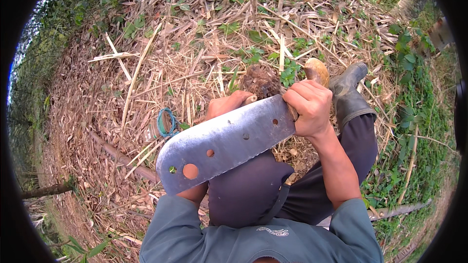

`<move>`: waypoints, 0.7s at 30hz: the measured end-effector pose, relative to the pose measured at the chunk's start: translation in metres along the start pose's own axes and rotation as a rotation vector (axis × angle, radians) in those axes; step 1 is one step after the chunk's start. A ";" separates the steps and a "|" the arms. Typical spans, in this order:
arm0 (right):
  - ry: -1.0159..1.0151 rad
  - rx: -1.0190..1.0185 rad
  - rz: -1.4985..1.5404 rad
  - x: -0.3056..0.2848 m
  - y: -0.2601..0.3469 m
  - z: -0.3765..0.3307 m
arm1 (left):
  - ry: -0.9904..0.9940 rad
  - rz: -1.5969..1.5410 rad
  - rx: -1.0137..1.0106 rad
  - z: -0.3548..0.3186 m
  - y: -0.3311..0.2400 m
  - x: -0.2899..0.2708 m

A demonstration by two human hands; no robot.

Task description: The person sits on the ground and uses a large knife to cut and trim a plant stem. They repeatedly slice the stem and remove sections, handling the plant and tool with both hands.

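My right hand point(308, 106) is closed around the handle of a broad machete point(224, 136); what looks like the handle's rounded wooden end point(317, 71) shows beyond the fist. The wide steel blade has several round holes and slants down to the left, across my raised knee. Behind its upper edge, my left hand point(226, 105) is partly covered. Its fingers are closed on a thin pale stick point(250, 99), whose cut end pokes out beside the blade. Just beyond both hands sits a brown, fibrous stump point(262, 82).
A coil of blue-green cord point(167, 122) lies by a small can-like object point(152, 133) on the left. Dry leaves and split bamboo strips point(141, 73) litter the ground. My boot point(348, 90) stands at right, near green creepers point(414, 131). A pole point(124, 158) lies left of my knee.
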State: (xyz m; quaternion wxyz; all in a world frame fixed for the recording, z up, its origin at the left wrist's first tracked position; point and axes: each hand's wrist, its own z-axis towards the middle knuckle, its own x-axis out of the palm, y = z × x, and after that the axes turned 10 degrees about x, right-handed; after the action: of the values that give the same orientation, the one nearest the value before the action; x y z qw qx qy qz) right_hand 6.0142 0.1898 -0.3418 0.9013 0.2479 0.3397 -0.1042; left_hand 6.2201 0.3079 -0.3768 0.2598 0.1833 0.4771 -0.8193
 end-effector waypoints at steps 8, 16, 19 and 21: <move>-0.001 0.017 -0.047 0.000 0.002 0.000 | 0.006 0.019 0.013 0.003 -0.003 -0.003; 0.013 0.041 0.016 0.007 -0.003 -0.002 | -0.098 0.096 0.187 0.004 -0.002 -0.001; 0.025 0.044 0.023 0.010 -0.010 -0.004 | -0.132 0.096 0.188 0.007 -0.007 0.002; 0.014 0.042 0.015 0.010 -0.014 -0.004 | -0.167 0.071 0.192 0.008 -0.007 0.005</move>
State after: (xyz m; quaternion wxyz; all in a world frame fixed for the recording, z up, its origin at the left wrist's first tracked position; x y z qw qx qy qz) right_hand 6.0144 0.1797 -0.3566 0.8943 0.2700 0.3419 -0.1026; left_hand 6.2113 0.3024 -0.3710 0.3086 0.1554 0.3665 -0.8639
